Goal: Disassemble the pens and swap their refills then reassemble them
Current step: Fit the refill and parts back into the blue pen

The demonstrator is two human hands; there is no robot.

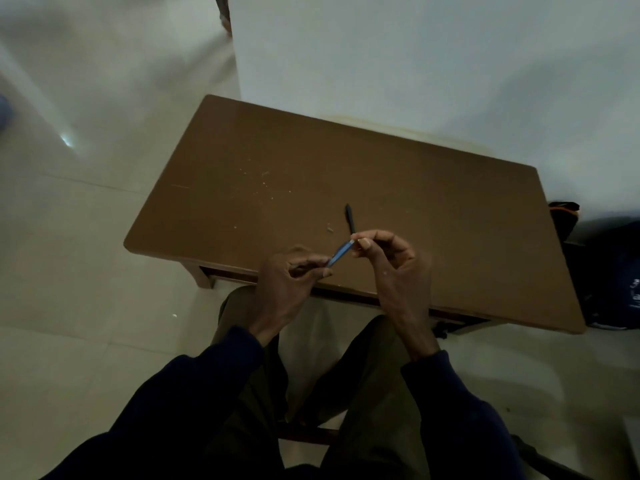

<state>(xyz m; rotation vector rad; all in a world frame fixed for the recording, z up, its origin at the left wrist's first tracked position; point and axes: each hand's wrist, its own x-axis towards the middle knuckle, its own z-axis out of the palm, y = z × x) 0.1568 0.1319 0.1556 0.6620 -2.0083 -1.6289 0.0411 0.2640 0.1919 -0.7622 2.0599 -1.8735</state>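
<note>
I am holding the blue pen [341, 252] just above the near edge of the table [277, 161]. My left hand [292, 275] is pinching its lower end at 7 o'clock so the barrel cannot turn. My right hand [389, 261] is pinching the upper end at 1 o'clock between thumb and forefinger, a grip I judge suits unscrewing or pulling it apart. I am leaving the black pen [350, 218] lying on the table just beyond my right thumb, at 12 o'clock, close by for its turn. I cannot tell whether the blue pen is apart yet.
</note>
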